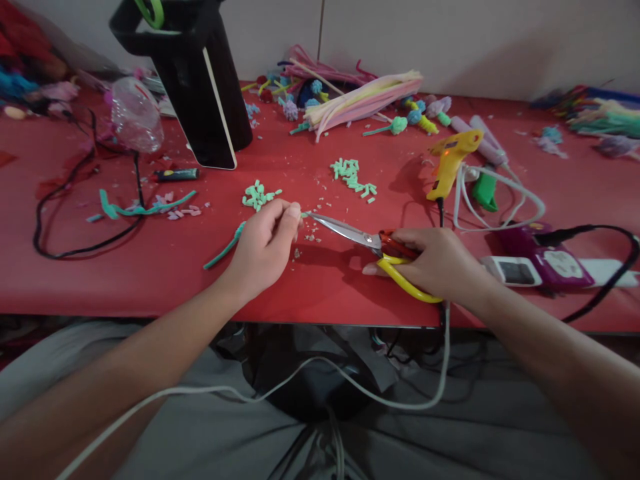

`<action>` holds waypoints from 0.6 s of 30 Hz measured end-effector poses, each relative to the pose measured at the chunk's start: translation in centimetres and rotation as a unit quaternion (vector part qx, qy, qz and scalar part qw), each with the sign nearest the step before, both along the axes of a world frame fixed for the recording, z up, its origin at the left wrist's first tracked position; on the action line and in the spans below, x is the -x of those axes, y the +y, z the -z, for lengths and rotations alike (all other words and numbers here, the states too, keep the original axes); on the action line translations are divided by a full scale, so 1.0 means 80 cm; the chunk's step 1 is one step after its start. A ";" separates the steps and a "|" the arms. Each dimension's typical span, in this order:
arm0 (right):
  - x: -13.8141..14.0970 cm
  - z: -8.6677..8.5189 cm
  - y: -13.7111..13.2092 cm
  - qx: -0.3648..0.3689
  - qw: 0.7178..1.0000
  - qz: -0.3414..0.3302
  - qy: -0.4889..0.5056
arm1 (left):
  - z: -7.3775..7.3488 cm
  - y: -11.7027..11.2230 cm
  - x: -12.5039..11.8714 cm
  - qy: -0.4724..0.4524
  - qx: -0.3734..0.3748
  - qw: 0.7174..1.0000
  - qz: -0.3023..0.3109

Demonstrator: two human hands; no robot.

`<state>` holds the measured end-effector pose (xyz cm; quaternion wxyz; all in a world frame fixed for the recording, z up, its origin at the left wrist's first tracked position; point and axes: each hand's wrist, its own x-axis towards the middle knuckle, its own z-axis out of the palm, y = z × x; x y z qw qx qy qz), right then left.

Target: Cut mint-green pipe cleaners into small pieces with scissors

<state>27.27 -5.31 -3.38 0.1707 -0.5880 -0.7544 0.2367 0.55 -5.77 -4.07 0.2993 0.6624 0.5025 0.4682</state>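
Note:
My left hand is closed in a pinch on a green pipe cleaner; its long end trails out to the lower left, and a short tip shows past the fingertips. My right hand grips scissors with one red and one yellow handle. The blade tips reach the short green end at my left fingertips; the blades look closed or nearly so. Cut green bits lie in two piles, one pile just beyond my left hand and another pile farther right. Small crumbs dot the table under the blades.
A tall black container stands at the back left. Pink and yellow pipe cleaners lie at the back. To the right are a yellow glue gun and a purple power strip. A white cable hangs across my lap.

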 end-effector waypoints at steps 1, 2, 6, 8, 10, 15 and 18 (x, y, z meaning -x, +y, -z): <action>0.000 0.001 0.000 0.001 1.000 0.003 0.001 | 0.000 0.000 0.000 -0.001 0.001 1.000 0.000; 0.000 0.001 0.000 0.005 1.000 0.006 0.003 | 0.001 0.000 0.000 -0.003 0.002 1.000 0.000; 0.000 -0.002 -0.001 0.018 1.000 0.007 0.011 | 0.002 0.000 0.000 -0.006 0.003 1.000 -0.001; 0.000 -0.004 -0.002 0.020 1.000 -0.002 0.004 | 0.003 0.000 0.000 -0.003 0.002 1.000 -0.002; 0.000 -0.006 -0.002 0.020 1.000 -0.006 -0.006 | 0.003 0.000 0.000 -0.001 0.000 1.000 -0.004; 0.000 -0.005 -0.001 0.014 1.000 -0.006 -0.011 | 0.002 0.000 -0.001 0.004 -0.009 1.000 -0.002; 0.000 -0.005 -0.001 0.005 1.000 -0.009 -0.012 | 0.001 0.000 -0.001 0.012 -0.018 1.000 -0.002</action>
